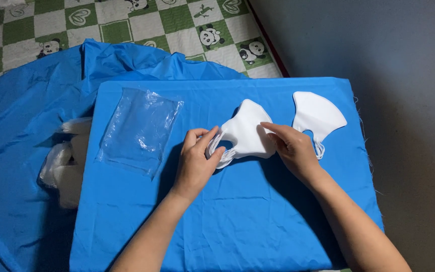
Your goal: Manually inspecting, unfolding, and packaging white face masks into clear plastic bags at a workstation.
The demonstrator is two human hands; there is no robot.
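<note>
A folded white face mask (247, 132) lies on a board covered with blue cloth (237, 216). My left hand (196, 160) pinches the mask's ear-loop end at its left side. My right hand (292, 146) presses its fingertips on the mask's right edge. A second white mask (316, 117) lies flat just to the right, apart from both hands. A clear plastic bag (139, 130) lies flat on the cloth to the left of my left hand.
More blue cloth (21, 151) spreads to the left, with white bundles in plastic (66, 166) tucked beside the board. A green-and-white checked mat with panda pictures (127, 25) lies behind. Grey floor (404, 100) runs along the right.
</note>
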